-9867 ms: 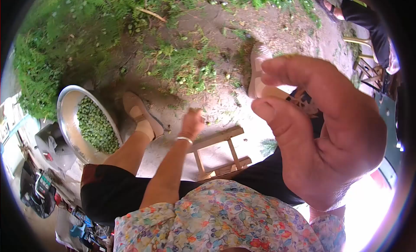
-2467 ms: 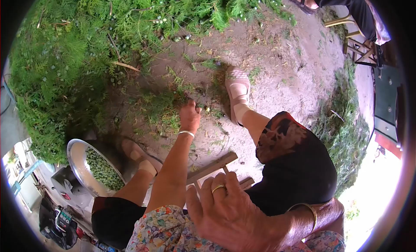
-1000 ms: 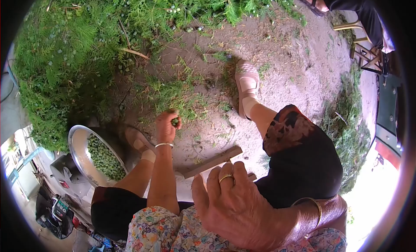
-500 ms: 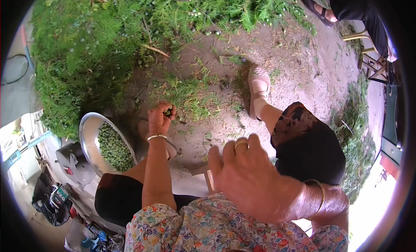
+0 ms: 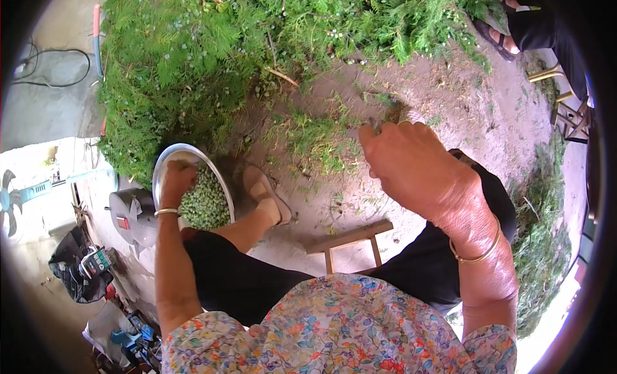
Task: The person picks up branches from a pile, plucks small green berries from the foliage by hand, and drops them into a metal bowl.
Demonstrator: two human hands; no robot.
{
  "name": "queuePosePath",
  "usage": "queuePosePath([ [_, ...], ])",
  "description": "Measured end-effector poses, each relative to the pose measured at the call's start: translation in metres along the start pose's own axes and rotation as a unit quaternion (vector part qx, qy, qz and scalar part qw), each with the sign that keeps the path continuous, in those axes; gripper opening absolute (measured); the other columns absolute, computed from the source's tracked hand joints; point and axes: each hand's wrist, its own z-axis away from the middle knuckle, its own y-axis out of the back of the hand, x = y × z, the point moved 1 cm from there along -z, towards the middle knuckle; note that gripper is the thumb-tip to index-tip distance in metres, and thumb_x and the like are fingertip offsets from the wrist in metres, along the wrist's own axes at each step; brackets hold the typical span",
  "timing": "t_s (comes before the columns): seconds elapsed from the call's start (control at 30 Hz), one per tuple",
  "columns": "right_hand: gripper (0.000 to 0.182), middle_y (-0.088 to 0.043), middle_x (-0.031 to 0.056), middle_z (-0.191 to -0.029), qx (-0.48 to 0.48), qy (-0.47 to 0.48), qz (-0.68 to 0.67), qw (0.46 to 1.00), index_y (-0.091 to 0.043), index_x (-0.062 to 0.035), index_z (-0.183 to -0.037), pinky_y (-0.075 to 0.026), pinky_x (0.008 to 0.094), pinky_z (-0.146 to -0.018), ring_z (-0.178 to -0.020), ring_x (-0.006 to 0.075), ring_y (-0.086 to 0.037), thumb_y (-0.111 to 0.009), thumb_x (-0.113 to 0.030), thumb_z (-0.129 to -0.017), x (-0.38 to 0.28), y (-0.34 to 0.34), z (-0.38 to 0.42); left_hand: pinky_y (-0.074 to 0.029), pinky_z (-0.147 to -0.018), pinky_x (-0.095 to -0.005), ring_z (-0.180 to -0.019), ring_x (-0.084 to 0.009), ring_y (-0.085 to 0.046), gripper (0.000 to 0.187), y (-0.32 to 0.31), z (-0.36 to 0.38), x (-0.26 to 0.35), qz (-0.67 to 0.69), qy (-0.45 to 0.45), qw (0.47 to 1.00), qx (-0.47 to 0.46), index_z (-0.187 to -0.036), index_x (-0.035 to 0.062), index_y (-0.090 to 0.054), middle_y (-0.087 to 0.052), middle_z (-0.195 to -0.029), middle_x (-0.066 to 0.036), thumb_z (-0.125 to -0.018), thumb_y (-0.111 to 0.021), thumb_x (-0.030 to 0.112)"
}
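My left hand (image 5: 178, 181) is over the metal basin (image 5: 160, 157), at the left edge of the small green berries (image 5: 207, 204) heaped in it. Its fingers are blurred, and whether anything remains in them is hidden. My right hand (image 5: 411, 165) is raised in front of my right knee, back of the hand up, with the fingers curled together. Whatever it may hold is too small to make out. Loose green sprigs (image 5: 321, 139) lie on the dirt ground beyond, between the hands.
A large pile of green branches (image 5: 180, 65) fills the back left. A wooden stool (image 5: 350, 238) stands between my legs. Another person's sandalled foot (image 5: 504, 43) shows at the top right. More cut greenery (image 5: 540, 245) lies on the right, and a fan (image 5: 9, 197) stands far left.
My left hand has moved from over the ground, where it held green berries, left into the basin. My right hand has moved up and right, its fingers more curled. The view has shifted.
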Motion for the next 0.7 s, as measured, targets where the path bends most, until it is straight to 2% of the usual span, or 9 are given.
queuePosePath([
  [0.03,0.015,-0.058,0.017,-0.071,-0.001,0.004,-0.011,1.0,-0.051,0.0016,-0.087,-0.047,0.0454,-0.065,-0.073,0.0365,-0.06,-0.057,-0.001,-0.074,0.001,0.0,0.001,-0.049,-0.062,-0.0374,-0.064,-0.0247,-0.062,0.022,0.012,-0.007,-0.029,-0.215,0.017,0.976,-0.032,-0.078,-0.0042,-0.065,-0.065,-0.073,-0.016,-0.073,-0.063,0.017],
  [0.1,0.014,-0.058,0.0173,-0.071,0.0,0.003,-0.011,1.0,-0.051,0.0014,-0.087,-0.047,0.0448,-0.065,-0.073,0.0368,-0.059,-0.056,-0.001,-0.074,0.002,-0.003,0.002,-0.047,-0.079,-0.0442,-0.086,-0.0335,-0.062,0.03,0.02,0.015,-0.045,-0.32,-0.106,0.942,-0.011,-0.093,-0.0026,-0.065,-0.065,-0.093,-0.021,-0.07,-0.067,0.017],
  [0.2,0.013,-0.057,0.0172,-0.071,0.074,0.036,-0.032,0.996,-0.051,0.0011,-0.087,-0.046,0.0454,-0.065,-0.074,0.0366,-0.059,-0.056,-0.001,-0.074,0.007,-0.005,0.005,-0.043,-0.088,-0.0458,-0.101,-0.0377,-0.056,0.039,-0.005,0.004,-0.039,-0.322,-0.108,0.935,0.104,-0.1,-0.0012,-0.063,-0.061,-0.106,-0.022,-0.068,-0.071,0.018],
  [0.23,0.014,-0.057,0.0172,-0.073,0.075,0.036,-0.038,0.996,-0.051,0.0012,-0.088,-0.046,0.0449,-0.065,-0.075,0.0363,-0.058,-0.056,-0.001,-0.074,0.008,-0.003,0.005,-0.048,-0.077,-0.0425,-0.085,-0.0366,-0.061,0.032,-0.022,-0.005,-0.026,-0.27,-0.182,0.933,0.151,-0.091,-0.0006,-0.064,-0.064,-0.094,-0.019,-0.066,-0.072,0.018],
  [0.33,0.017,-0.056,0.0171,-0.075,0.073,0.022,-0.049,0.996,-0.05,0.0011,-0.09,-0.044,0.044,-0.067,-0.076,0.0356,-0.057,-0.057,-0.002,-0.075,0.009,-0.003,0.004,-0.05,-0.067,-0.0396,-0.073,-0.035,-0.063,0.015,-0.099,-0.025,0.029,-0.16,-0.123,0.979,0.035,-0.079,0.0039,-0.069,-0.065,-0.077,-0.018,-0.068,-0.067,0.015],
  [0.37,0.019,-0.056,0.0169,-0.076,0.074,0.011,-0.054,0.996,-0.05,0.0009,-0.092,-0.043,0.0436,-0.068,-0.077,0.0352,-0.057,-0.059,-0.002,-0.075,0.009,-0.003,0.005,-0.051,-0.062,-0.0375,-0.065,-0.0331,-0.063,0.011,-0.143,-0.04,0.006,-0.05,-0.124,0.991,0.013,-0.075,0.0055,-0.07,-0.064,-0.072,-0.016,-0.07,-0.065,0.014],
  [0.4,0.019,-0.056,0.0169,-0.076,0.069,0.007,-0.052,0.996,-0.05,0.0009,-0.092,-0.043,0.0436,-0.068,-0.077,0.0352,-0.057,-0.059,-0.002,-0.075,0.007,0.0,0.004,-0.052,-0.061,-0.0369,-0.062,-0.0317,-0.063,0.01,-0.173,-0.038,0.014,-0.086,-0.163,0.982,-0.043,-0.076,0.0057,-0.069,-0.064,-0.07,-0.016,-0.071,-0.063,0.011],
  [0.57,0.028,-0.057,0.0148,-0.08,-0.103,-0.08,0.015,0.991,-0.05,-0.001,-0.1,-0.042,0.0431,-0.071,-0.078,0.034,-0.056,-0.064,-0.007,-0.076,0.003,0.014,-0.011,-0.052,-0.068,-0.0429,-0.078,-0.0356,-0.063,0.011,-0.295,-0.028,-0.008,-0.131,-0.192,0.97,-0.065,-0.082,0.0018,-0.065,-0.065,-0.082,-0.018,-0.072,-0.065,0.008],
  [0.7,0.033,-0.059,0.0141,-0.083,-0.117,-0.114,0.033,0.986,-0.051,-0.001,-0.104,-0.043,0.042,-0.074,-0.079,0.0336,-0.057,-0.065,-0.007,-0.075,0.003,0.014,-0.015,-0.052,-0.071,-0.0444,-0.084,-0.0378,-0.062,0.014,-0.331,-0.024,-0.023,-0.087,-0.15,0.984,-0.031,-0.082,-0.0015,-0.063,-0.064,-0.085,-0.021,-0.072,-0.066,0.009],
])
